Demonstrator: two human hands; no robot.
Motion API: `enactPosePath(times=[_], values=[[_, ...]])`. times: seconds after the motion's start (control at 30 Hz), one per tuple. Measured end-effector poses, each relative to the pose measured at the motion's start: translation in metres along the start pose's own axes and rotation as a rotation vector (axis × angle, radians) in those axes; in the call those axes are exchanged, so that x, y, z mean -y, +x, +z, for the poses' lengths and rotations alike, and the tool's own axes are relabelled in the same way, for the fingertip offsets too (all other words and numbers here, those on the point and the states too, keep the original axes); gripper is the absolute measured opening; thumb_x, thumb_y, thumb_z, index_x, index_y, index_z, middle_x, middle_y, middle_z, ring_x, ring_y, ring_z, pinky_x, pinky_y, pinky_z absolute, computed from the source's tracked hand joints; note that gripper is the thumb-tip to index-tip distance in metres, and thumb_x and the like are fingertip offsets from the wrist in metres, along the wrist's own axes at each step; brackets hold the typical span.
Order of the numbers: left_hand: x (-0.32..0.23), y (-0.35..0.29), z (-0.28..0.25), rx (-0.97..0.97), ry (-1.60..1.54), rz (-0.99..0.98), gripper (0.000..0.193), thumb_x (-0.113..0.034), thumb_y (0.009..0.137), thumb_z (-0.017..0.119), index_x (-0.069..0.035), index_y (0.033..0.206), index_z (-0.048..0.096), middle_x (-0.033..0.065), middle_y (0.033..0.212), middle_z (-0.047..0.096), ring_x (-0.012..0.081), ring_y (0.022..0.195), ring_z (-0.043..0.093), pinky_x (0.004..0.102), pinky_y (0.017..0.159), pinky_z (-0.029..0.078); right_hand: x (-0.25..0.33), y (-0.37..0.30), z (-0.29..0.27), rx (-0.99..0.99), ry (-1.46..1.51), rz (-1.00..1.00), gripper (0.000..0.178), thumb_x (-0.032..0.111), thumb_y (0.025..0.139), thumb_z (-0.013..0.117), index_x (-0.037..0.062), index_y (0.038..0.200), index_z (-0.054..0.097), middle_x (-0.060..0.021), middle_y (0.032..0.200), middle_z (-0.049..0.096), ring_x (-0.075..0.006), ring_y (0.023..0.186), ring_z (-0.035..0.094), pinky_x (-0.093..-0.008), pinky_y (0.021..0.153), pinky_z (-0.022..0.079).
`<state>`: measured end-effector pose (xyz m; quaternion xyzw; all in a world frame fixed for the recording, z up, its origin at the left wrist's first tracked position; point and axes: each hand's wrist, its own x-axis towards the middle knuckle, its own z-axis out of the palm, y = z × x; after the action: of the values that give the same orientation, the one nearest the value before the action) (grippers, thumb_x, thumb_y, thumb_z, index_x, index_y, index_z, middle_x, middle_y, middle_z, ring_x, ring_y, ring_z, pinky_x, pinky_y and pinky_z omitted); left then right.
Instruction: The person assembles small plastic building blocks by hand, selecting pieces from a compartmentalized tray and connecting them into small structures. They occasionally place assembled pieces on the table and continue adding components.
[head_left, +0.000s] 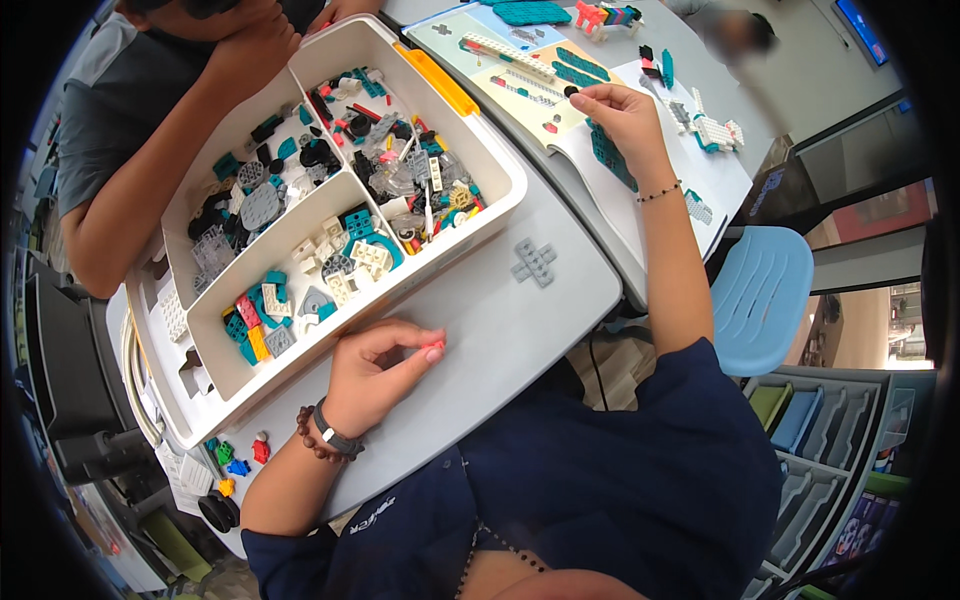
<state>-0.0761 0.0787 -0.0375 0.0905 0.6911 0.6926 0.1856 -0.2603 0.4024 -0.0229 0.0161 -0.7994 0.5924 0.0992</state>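
Observation:
My left hand (375,375) rests low over the grey table, thumb and finger pinched on a small red toy piece (436,345). Its exact shape is mostly covered by the fingertips. Farther right, my right hand (628,118) is above an open picture booklet (560,125). Its fingertips pinch a small round black piece (571,91). Just below those fingers is a teal perforated plate (610,158); I cannot tell whether it touches the hand. A grey cross-shaped piece (533,262) lies on the table between my hands.
A white divided bin (505,190) full of loose bricks stands at left. Across it, another person's arm (170,180) leans. Small coloured figures (238,466) lie lower left. A white-and-teal brick model (715,132) and a blue chair (762,300) are at right.

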Motion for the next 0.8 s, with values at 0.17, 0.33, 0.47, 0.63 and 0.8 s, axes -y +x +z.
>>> enactPosePath(times=[0.17,0.33,0.47,0.63,0.8], values=[[-0.001,0.002,0.000,0.008,-0.004,0.002,0.014,-0.002,0.078,0.064,0.001,0.091,0.064,0.0083,0.089,0.063,0.0120,0.083,0.058,0.0240,0.073,0.045,-0.008,0.001,-0.003,0.025,-0.052,-0.057,0.020,0.018,0.071,0.073,0.0019,0.081,0.067,0.0001,0.067,0.060,-0.0033,0.058,0.049,-0.0154,0.053,0.037],[0.002,0.001,0.000,0.008,-0.018,0.009,0.014,-0.002,0.078,0.065,0.000,0.091,0.065,0.0084,0.089,0.063,0.0122,0.082,0.058,0.0243,0.073,0.045,-0.007,-0.001,0.000,0.035,-0.196,-0.153,0.017,0.016,0.071,0.073,0.0032,0.079,0.067,0.0001,0.067,0.061,-0.0030,0.057,0.050,-0.0164,0.051,0.039],[0.001,0.001,-0.001,0.010,0.003,0.029,0.013,-0.002,0.078,0.065,0.000,0.091,0.065,0.0087,0.088,0.063,0.0125,0.081,0.058,0.0241,0.072,0.045,0.003,-0.007,0.005,-0.050,-0.585,-0.607,0.008,0.012,0.070,0.071,0.0085,0.075,0.066,-0.0007,0.068,0.061,-0.0081,0.056,0.054,-0.0210,0.052,0.045],[0.003,0.001,-0.002,0.008,0.002,0.042,0.013,-0.002,0.077,0.065,0.001,0.090,0.065,0.0090,0.087,0.063,0.0128,0.080,0.058,0.0241,0.071,0.045,-0.003,0.000,0.007,-0.052,-0.836,-1.034,0.009,0.006,0.065,0.069,0.0105,0.071,0.063,-0.0001,0.068,0.059,-0.0144,0.061,0.055,-0.0247,0.052,0.047],[0.002,0.001,-0.001,0.002,-0.033,0.051,0.013,-0.002,0.077,0.065,0.001,0.090,0.065,0.0090,0.087,0.063,0.0129,0.080,0.058,0.0240,0.071,0.045,-0.003,-0.001,0.008,-0.057,-0.870,-1.070,0.011,0.005,0.063,0.069,0.0099,0.071,0.063,0.0012,0.068,0.058,-0.0141,0.062,0.055,-0.0252,0.051,0.046]])
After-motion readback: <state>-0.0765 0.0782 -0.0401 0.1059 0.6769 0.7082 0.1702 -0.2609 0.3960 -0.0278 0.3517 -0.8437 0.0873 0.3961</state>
